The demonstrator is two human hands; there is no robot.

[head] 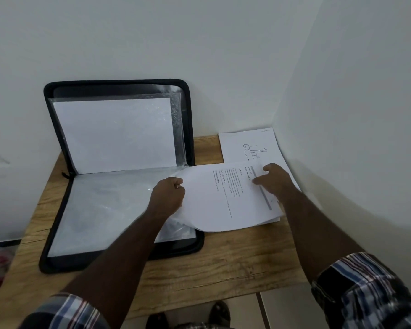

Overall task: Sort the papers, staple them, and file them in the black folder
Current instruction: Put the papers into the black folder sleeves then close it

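Observation:
The black folder (57, 193) lies open on the wooden table (223, 262), its back half leaning upright against the wall with a white sheet (119, 134) in a clear sleeve. A printed set of papers (223, 200) curves up from the table to the right of the folder. My left hand (167, 195) grips its left edge, over the folder's lower right corner. My right hand (274, 179) rests flat on the right part of the same papers. No stapler is in view.
Another sheet with a line drawing of a figure (247, 146) lies at the table's back right corner under the held papers. White walls close in behind and to the right. The floor and my feet (221, 312) show below the table's front edge.

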